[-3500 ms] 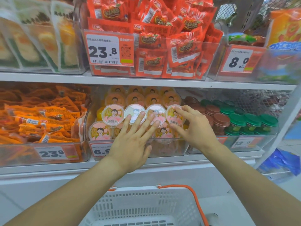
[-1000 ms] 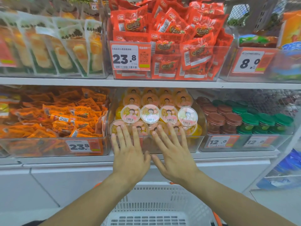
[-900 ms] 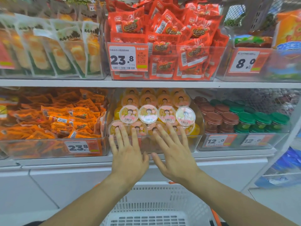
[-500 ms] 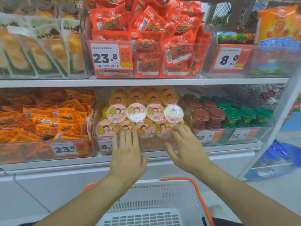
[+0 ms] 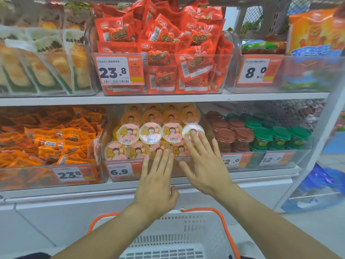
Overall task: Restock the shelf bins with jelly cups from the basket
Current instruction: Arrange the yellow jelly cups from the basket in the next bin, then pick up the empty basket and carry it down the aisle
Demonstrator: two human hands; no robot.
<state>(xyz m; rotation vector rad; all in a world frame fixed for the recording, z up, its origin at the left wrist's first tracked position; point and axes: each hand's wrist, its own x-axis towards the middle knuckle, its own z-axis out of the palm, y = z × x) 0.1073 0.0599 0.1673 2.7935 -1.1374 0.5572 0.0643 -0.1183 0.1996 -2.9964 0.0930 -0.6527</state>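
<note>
Two shelf levels [image 5: 168,99] carry clear bins; below them stands a white basket [image 5: 179,238] with orange handles. Jelly cups [image 5: 150,132] fill the middle bin [image 5: 109,146] on the lower level. Both hands lie flat, fingers straight: left hand [image 5: 155,186] against the front cups, right hand [image 5: 205,165] touching the rightmost cup [image 5: 192,130].

Hidden, cropped and blurred parts

Front-row jelly cups [image 5: 177,148] partly covered by both hands; price tag [image 5: 231,161] first digit masked by right hand [image 5: 207,171]; basket [image 5: 179,238] cut off by bottom edge, inside unseen; rear cups [image 5: 160,109] dim under shelf; small tag print unreadable; right-edge packets [image 5: 315,30] blurred.
</note>
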